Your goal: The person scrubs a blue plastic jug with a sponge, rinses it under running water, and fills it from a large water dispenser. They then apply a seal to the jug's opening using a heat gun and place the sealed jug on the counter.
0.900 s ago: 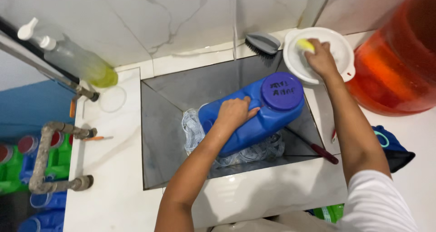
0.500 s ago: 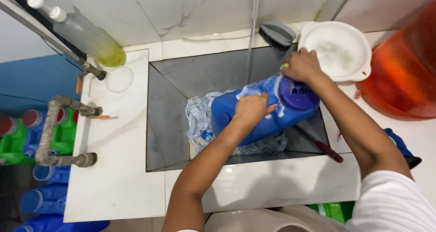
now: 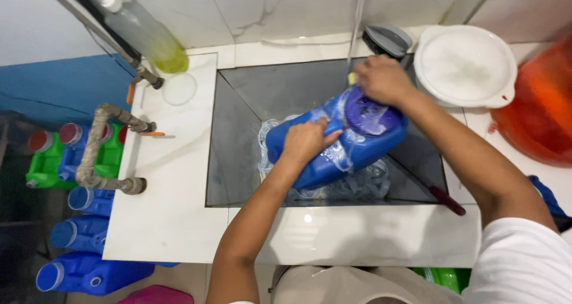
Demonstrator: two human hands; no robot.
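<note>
Right hand (image 3: 381,80) now scrubbing blue jug (image 3: 333,149), left hand (image 3: 304,142) gripping it, basin (image 3: 465,66) beside.

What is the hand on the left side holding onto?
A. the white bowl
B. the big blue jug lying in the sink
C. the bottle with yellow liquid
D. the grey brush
B: the left hand is pressed on the side of the blue jug, which lies tilted in the grey sink, while the right hand rubs its soapy end.
</note>
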